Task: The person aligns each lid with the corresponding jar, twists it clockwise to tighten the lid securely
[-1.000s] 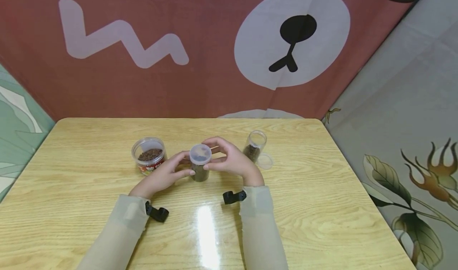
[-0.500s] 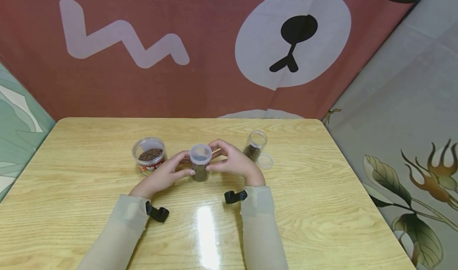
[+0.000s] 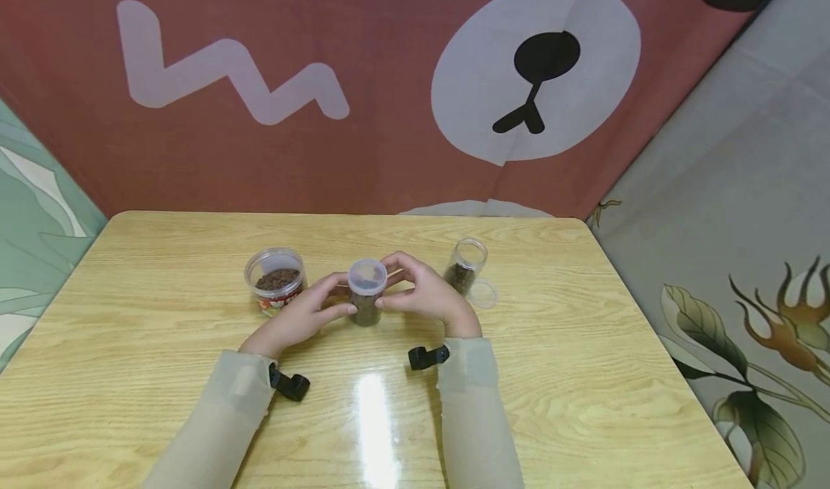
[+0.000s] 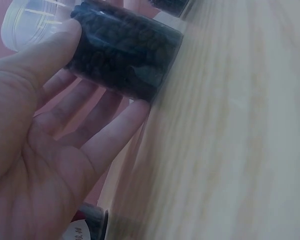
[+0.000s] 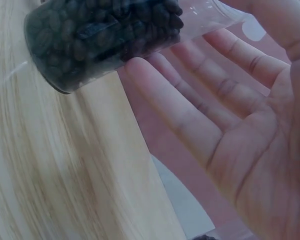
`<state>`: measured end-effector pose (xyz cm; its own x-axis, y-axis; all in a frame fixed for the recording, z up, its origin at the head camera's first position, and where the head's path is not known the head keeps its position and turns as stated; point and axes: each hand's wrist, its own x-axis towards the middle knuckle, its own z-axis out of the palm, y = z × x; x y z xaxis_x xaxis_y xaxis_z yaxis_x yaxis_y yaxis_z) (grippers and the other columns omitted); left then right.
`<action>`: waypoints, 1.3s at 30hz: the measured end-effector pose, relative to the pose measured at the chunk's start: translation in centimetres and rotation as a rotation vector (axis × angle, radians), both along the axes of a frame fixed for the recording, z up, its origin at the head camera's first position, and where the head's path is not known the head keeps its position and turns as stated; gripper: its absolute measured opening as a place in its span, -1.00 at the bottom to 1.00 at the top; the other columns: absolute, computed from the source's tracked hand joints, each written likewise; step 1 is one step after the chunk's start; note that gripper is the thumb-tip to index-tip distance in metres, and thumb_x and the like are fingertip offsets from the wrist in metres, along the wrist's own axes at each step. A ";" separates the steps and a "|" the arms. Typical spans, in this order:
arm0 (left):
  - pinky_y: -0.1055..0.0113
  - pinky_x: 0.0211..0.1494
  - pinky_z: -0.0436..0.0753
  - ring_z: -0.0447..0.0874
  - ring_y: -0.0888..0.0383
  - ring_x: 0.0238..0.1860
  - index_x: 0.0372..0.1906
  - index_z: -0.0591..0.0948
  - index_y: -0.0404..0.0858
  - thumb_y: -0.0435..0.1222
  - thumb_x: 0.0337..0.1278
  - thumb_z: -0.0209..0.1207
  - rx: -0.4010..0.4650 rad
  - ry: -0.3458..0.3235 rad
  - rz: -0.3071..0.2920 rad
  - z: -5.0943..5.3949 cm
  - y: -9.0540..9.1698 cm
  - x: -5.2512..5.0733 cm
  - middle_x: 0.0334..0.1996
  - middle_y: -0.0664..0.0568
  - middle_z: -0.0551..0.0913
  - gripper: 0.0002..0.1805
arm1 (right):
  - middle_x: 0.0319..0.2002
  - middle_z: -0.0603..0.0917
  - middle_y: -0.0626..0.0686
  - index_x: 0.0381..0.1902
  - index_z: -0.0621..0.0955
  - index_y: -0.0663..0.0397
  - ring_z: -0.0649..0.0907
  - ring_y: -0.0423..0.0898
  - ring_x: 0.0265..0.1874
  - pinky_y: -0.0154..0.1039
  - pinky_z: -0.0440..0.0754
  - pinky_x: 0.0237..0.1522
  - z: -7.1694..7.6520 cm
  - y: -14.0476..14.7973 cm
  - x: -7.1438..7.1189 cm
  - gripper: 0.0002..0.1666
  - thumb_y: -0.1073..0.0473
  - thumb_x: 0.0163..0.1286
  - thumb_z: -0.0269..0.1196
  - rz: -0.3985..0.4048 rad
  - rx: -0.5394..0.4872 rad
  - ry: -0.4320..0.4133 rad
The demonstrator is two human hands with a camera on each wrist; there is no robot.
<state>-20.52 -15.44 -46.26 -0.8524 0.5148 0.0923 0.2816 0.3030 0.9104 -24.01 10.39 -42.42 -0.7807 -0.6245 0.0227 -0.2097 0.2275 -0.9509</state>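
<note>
A clear jar of dark beans [image 3: 366,309] with a translucent lid [image 3: 367,277] on top stands upright on the table between both hands. The left hand [image 3: 300,317] holds its left side, thumb toward the front and fingers behind. From the right, the right hand [image 3: 429,294] grips the jar near its lid with thumb and fingers. In the left wrist view the beans [image 4: 125,47] fill the jar's lower part, and the left thumb lies near the lid. The right wrist view shows right fingertips against the jar [image 5: 100,40].
A wide open tub [image 3: 275,284] of brown pieces stands behind the left hand. Behind the right hand is another clear jar [image 3: 465,266], open and partly filled with dark contents, with a loose clear lid [image 3: 483,294] beside it. A patterned cloth hangs behind the table.
The right hand's fingers have shifted from over the lid's rim to lower on its right side. The left hand keeps its hold, and the whole head view has moved slightly.
</note>
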 end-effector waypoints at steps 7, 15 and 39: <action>-0.17 0.42 0.40 0.41 -0.23 0.38 0.48 0.33 -0.20 -0.23 0.49 0.14 -0.009 0.021 0.038 0.1 0.1 0.0 0.37 -0.21 0.41 -0.44 | 0.19 0.56 0.04 0.25 0.50 0.02 0.60 0.02 0.13 -0.14 0.70 0.06 -0.3 -0.6 -0.1 -0.39 0.28 0.29 0.45 -0.039 0.035 0.056; -0.19 0.42 0.38 0.37 -0.25 0.39 0.50 0.30 -0.26 -0.22 0.52 0.10 -0.082 0.056 0.107 0.3 0.2 0.0 0.38 -0.29 0.36 -0.43 | 0.23 0.54 0.02 0.32 0.46 0.01 0.60 0.01 0.14 -0.18 0.70 0.07 -0.5 -1.4 -0.1 -0.35 0.25 0.32 0.43 -0.074 0.068 0.095; -0.23 0.37 0.42 0.39 -0.30 0.37 0.57 0.16 -0.34 -0.26 0.59 0.00 -0.198 0.136 0.262 0.2 1.3 0.2 0.41 -0.39 0.31 -0.39 | 0.25 0.51 0.09 0.45 0.37 0.00 0.58 0.08 0.18 -0.09 0.68 0.11 -1.1 -2.7 -0.2 -0.31 0.21 0.43 0.34 -0.162 0.093 0.112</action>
<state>-20.31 -14.15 -46.01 -0.9446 0.2994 0.1345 0.2857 0.5483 0.7859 -24.19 7.73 -43.51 -0.8670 -0.4944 0.0626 -0.2659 0.3527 -0.8971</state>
